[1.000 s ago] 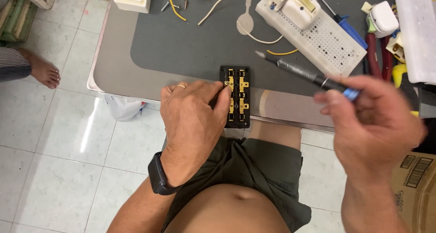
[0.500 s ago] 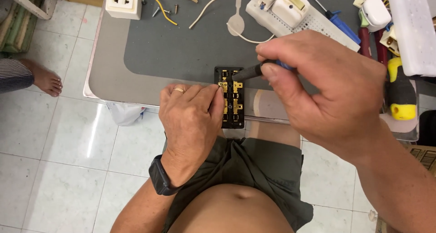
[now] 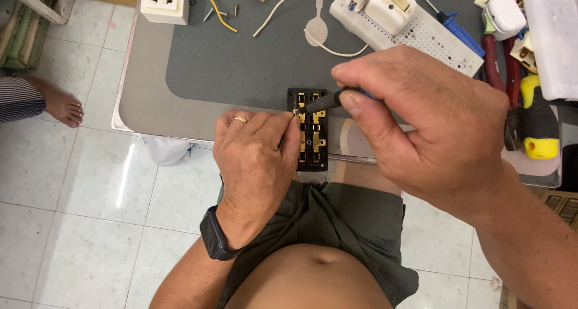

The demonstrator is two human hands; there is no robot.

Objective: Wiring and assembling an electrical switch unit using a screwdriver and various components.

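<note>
A black socket body (image 3: 314, 142) with brass contact strips lies at the near edge of the grey table mat (image 3: 241, 68). My left hand (image 3: 256, 158) rests on its left side and pinches it with the fingertips; a ring is on one finger and a black watch on the wrist. My right hand (image 3: 421, 122) grips a dark-handled screwdriver (image 3: 322, 102), with its tip down on a brass part at the upper left of the socket body.
A white power strip housing (image 3: 409, 23), a white wall socket (image 3: 164, 1), a cream cable (image 3: 289, 5), loose screws (image 3: 226, 11) and a yellow wire lie at the back. Red pliers (image 3: 497, 68) and a yellow-handled tool (image 3: 536, 128) sit on the right. Another person's bare foot (image 3: 60, 107) is on the tiled floor at left.
My right hand has swung in from the right with the screwdriver and set its tip on the socket body. My left hand has stayed on the socket body.
</note>
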